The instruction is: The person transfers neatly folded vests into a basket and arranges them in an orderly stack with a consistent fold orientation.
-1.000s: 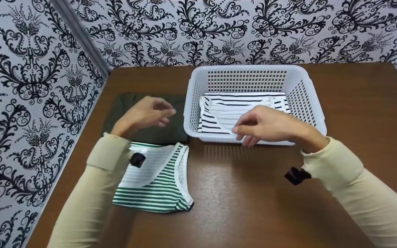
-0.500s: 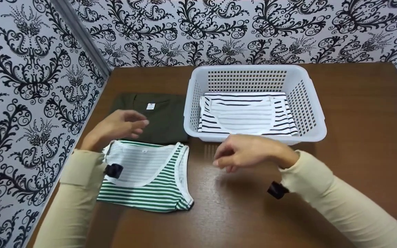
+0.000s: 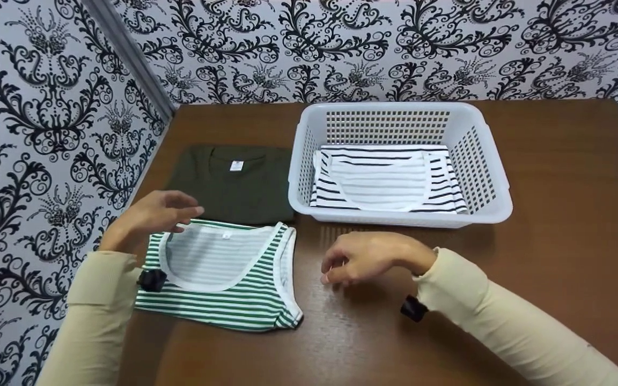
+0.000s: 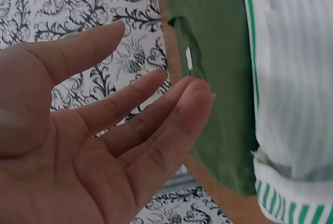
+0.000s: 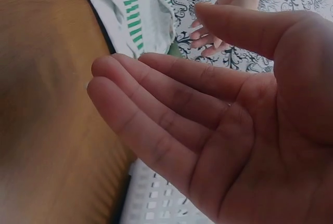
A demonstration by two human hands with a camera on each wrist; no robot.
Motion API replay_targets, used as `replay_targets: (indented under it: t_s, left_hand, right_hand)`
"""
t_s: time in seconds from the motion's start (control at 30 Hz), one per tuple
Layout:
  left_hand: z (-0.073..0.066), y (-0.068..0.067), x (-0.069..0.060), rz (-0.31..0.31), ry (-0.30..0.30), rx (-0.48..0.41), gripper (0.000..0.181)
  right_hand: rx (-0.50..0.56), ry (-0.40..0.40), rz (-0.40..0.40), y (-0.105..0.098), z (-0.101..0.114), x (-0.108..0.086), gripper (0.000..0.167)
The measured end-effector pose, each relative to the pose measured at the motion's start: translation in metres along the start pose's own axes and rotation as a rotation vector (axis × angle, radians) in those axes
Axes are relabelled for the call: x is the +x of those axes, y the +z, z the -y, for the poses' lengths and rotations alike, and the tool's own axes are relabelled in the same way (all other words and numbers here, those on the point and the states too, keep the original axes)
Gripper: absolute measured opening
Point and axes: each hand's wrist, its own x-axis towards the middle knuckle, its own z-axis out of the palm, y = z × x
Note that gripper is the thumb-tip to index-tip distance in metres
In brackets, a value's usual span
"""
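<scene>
A green-and-white striped top (image 3: 218, 305) lies folded on the table at the left, its white neckline facing up. Directly behind it is a folded dark green shirt (image 3: 244, 193) with a small white label. My left hand (image 3: 151, 217), empty, hovers over the left edges of the two garments; its relaxed fingers show apart from the cloth in the left wrist view. To the right of the striped top, my right hand (image 3: 370, 259) is above the table, holding nothing, fingers loosely bent. The right wrist view shows its bare palm.
A white plastic basket (image 3: 389, 216) stands at the back centre, with a folded black-and-white striped garment (image 3: 384, 185) inside. The brown table (image 3: 572, 214) extends to the right of it. Patterned walls (image 3: 362, 48) rise at the back and left.
Both hands have moved toward the front and left, the right from over the basket's front edge, the left from over the dark green shirt. The garments and basket lie as before.
</scene>
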Motion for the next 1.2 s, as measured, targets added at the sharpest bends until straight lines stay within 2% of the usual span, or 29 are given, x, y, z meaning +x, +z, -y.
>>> replay_targets:
  t_s: [0.23, 0.37, 0.5, 0.67, 0.97, 1.2]
  left_hand:
    - [0.017, -0.005, -0.001, 0.001, -0.025, 0.000, 0.067]
    - [0.025, -0.006, -0.001, -0.002, -0.037, -0.029, 0.066]
    - [0.032, -0.009, -0.003, -0.002, -0.038, 0.013, 0.065]
    - [0.038, -0.010, -0.005, -0.001, -0.079, 0.027, 0.063]
    - [0.046, -0.016, -0.005, 0.008, -0.098, 0.138, 0.069]
    - [0.053, -0.018, -0.002, 0.001, -0.095, 0.188, 0.064]
  right_hand:
    - [0.042, 0.082, -0.002, 0.004, -0.002, 0.010, 0.028]
    - [0.082, 0.127, -0.018, 0.006, -0.003, 0.015, 0.030]
    - [0.129, 0.170, -0.035, 0.008, -0.004, 0.020, 0.034]
    - [0.164, 0.207, -0.058, 0.010, -0.006, 0.025, 0.035]
    - [0.206, 0.212, -0.094, 0.011, -0.006, 0.032, 0.035]
    - [0.213, 0.205, -0.114, 0.012, -0.006, 0.037, 0.023]
